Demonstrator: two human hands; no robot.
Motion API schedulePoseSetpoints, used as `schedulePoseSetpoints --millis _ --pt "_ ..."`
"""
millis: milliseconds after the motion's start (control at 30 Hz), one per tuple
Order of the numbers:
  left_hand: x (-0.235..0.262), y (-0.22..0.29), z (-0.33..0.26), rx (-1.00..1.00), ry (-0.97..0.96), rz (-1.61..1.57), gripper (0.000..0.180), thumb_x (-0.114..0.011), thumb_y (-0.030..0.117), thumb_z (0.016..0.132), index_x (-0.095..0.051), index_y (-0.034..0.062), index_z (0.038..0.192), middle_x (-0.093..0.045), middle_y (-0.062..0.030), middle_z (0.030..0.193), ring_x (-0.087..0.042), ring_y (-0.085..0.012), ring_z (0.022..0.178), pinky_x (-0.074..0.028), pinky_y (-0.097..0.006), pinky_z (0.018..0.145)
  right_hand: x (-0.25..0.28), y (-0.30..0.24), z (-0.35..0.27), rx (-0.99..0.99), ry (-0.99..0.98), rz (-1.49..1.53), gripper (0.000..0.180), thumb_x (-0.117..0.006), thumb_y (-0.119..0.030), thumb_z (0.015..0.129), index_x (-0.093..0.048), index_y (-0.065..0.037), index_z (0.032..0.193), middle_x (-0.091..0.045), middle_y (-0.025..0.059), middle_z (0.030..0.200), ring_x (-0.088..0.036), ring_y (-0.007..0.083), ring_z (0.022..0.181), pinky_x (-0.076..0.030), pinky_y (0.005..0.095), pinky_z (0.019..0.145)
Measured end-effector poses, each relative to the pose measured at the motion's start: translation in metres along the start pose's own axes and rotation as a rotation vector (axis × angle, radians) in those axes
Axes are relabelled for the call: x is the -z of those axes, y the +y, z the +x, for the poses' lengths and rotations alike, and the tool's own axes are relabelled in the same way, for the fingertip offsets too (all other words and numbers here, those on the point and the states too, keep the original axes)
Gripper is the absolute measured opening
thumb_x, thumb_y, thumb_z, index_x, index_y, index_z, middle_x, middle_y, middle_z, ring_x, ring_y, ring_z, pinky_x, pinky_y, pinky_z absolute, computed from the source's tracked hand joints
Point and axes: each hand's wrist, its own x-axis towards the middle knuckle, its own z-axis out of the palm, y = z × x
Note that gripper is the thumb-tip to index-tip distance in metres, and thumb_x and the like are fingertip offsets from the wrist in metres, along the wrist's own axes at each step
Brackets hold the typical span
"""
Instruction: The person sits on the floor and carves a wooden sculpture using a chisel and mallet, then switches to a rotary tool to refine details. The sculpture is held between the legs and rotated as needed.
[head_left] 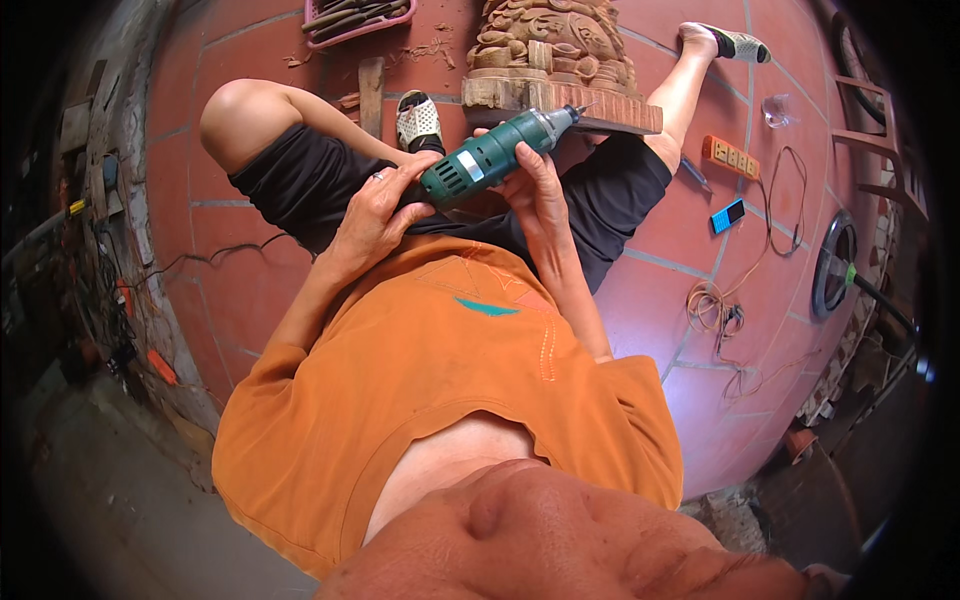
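Note:
Above my lap I hold a green die grinder [485, 158], tilted with its nose up to the right. A thin bit [585, 107] points out of its metal collar. My left hand [378, 208] is closed about the rear end, by the vents, with a ring on one finger. Toward the front, my right hand [537, 190] grips the body, its thumb near the collar and most of its fingers hidden behind the tool. Just beyond, a carved wooden piece [560, 45] with scrollwork rests between my legs, its flat edge toward me; the bit appears in front of that edge.
A pink basket of hand tools [362, 28] sits at the far left, near wood shavings [432, 52] and a wooden block [371, 95]. On the red tiles at right lie an orange power strip [730, 157], tangled cord [712, 308], blue phone [728, 216] and clear cup [776, 111].

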Motion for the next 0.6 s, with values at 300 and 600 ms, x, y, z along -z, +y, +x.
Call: schedulePoseSetpoints --millis 300,600 --pt "0.006 0.010 -0.007 0.019 -0.067 0.202 0.060 -0.077 0.005 0.078 -0.056 0.0051 0.134 -0.065 -0.0150 0.109 -0.062 -0.0322 0.104 -0.045 -0.040 0.095 0.001 0.007 -0.003 -0.029 -0.006 -0.057 0.051 -0.072 -0.029 0.091 -0.051 -0.002 0.129 -0.064 0.0197 0.127 -0.066 0.0283 0.115 -0.057 0.0431 0.094" --pt "0.012 0.014 0.001 -0.228 -0.098 0.535 0.073 -0.083 0.015 0.069 -0.054 0.0060 0.135 -0.064 -0.0107 0.098 -0.062 -0.0273 0.098 -0.042 -0.043 0.096 -0.005 0.007 -0.007 -0.105 0.005 -0.168 0.055 -0.074 -0.034 0.087 -0.055 0.000 0.126 -0.068 0.0150 0.122 -0.071 0.0207 0.102 -0.062 0.0385 0.084"
